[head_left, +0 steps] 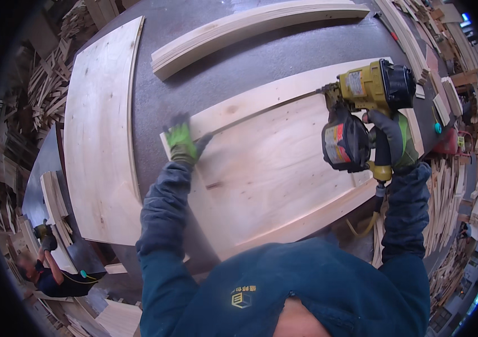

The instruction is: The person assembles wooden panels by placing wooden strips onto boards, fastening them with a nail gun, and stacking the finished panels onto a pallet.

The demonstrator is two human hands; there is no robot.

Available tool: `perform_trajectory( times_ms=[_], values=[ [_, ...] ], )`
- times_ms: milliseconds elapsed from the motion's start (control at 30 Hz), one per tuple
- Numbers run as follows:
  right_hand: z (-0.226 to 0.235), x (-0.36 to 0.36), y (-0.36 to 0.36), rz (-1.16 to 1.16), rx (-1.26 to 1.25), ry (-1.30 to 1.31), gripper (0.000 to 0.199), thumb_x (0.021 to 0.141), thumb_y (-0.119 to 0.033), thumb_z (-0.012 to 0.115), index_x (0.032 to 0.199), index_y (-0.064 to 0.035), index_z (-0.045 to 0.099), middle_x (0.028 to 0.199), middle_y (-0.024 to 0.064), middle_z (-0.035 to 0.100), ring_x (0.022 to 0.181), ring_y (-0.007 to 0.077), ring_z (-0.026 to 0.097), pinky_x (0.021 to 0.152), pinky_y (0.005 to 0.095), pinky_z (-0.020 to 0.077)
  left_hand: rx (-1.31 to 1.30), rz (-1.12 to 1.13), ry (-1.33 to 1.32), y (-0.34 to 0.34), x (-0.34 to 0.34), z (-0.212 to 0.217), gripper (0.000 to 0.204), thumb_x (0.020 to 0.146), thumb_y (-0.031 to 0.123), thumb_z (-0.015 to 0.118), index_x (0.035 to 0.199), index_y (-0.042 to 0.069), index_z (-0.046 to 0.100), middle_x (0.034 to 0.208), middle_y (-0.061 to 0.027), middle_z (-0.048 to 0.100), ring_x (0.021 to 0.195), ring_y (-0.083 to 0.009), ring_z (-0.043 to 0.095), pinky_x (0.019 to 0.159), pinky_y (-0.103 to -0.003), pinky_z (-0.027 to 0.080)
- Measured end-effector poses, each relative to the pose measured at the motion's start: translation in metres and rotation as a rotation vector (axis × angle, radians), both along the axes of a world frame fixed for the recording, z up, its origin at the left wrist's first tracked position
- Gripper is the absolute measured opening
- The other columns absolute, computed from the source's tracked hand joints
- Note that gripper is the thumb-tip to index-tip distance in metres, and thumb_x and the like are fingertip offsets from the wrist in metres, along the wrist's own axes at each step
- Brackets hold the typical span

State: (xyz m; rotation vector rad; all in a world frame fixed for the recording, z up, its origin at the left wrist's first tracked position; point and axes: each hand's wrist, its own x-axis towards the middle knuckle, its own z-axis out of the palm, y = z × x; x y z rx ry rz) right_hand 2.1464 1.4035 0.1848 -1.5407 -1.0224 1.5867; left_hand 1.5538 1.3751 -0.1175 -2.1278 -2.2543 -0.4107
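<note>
A plywood panel [272, 168] with wooden strips along its edges lies before me on the grey table. My left hand [181, 140], in a green and dark glove, straddles the left end of the far wooden strip [261, 100]; its thumb is on the inner side and its fingertips, slightly blurred, reach over the far edge. My right hand [399, 140], gloved too, is wrapped round the handle of a yellow and black coil nail gun [368, 87]. The gun's nose is at the strip's inner edge, toward its right end. A yellow air hose hangs from the handle.
Another plywood sheet [101, 135] lies at the left of the table [222, 59]. A stack of long wooden strips [250, 33] sits at the back. Scrap wood [45, 84] is piled beyond the left side. At lower left, a co-worker [53, 278] holds a similar tool.
</note>
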Motion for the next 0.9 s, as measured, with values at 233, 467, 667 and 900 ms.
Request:
perform_trajectory(
  times_ms=[233,467,667,900],
  values=[
    [0.022,-0.001,0.018,0.207,0.129,-0.182,0.024,0.112,-0.020,0.077,0.127,-0.0020,0.081,0.096,0.0049,0.081,0.079,0.0126,0.080,0.064,0.0294,0.0650,0.221,0.159,-0.230,0.127,0.212,-0.007,0.067,0.123,0.046,0.062,0.183,0.016,0.060,0.181,-0.0190,0.066,0.172,-0.0487,0.053,0.147,-0.066,0.031],
    [0.029,-0.009,0.042,0.359,0.206,-0.299,0.025,0.114,-0.032,0.078,0.114,-0.0071,0.082,0.079,-0.0024,0.070,0.066,0.0076,0.067,0.064,0.0273,0.0543,0.148,0.111,-0.143,0.073,0.245,0.019,0.061,0.117,0.034,0.065,0.175,0.013,0.067,0.145,-0.0203,0.077,0.142,-0.0433,0.065,0.139,-0.066,0.036],
    [0.019,0.011,0.071,0.401,0.164,-0.239,0.026,0.113,-0.029,0.077,0.114,-0.0039,0.081,0.088,-0.0018,0.073,0.070,0.0095,0.068,0.065,0.0302,0.0566,0.142,0.119,-0.054,0.069,0.244,0.025,0.057,0.114,0.032,0.068,0.167,0.009,0.073,0.142,-0.0225,0.078,0.140,-0.0465,0.066,0.138,-0.067,0.038],
    [0.060,0.093,0.060,0.246,0.053,-0.221,0.031,0.112,-0.022,0.085,0.135,-0.0015,0.082,0.101,0.0006,0.080,0.081,0.0071,0.076,0.071,0.0274,0.0634,0.038,0.127,-0.035,0.086,0.230,0.024,0.059,0.117,0.031,0.068,0.171,0.007,0.070,0.146,-0.0245,0.078,0.145,-0.0467,0.067,0.141,-0.068,0.034]
  ],
)
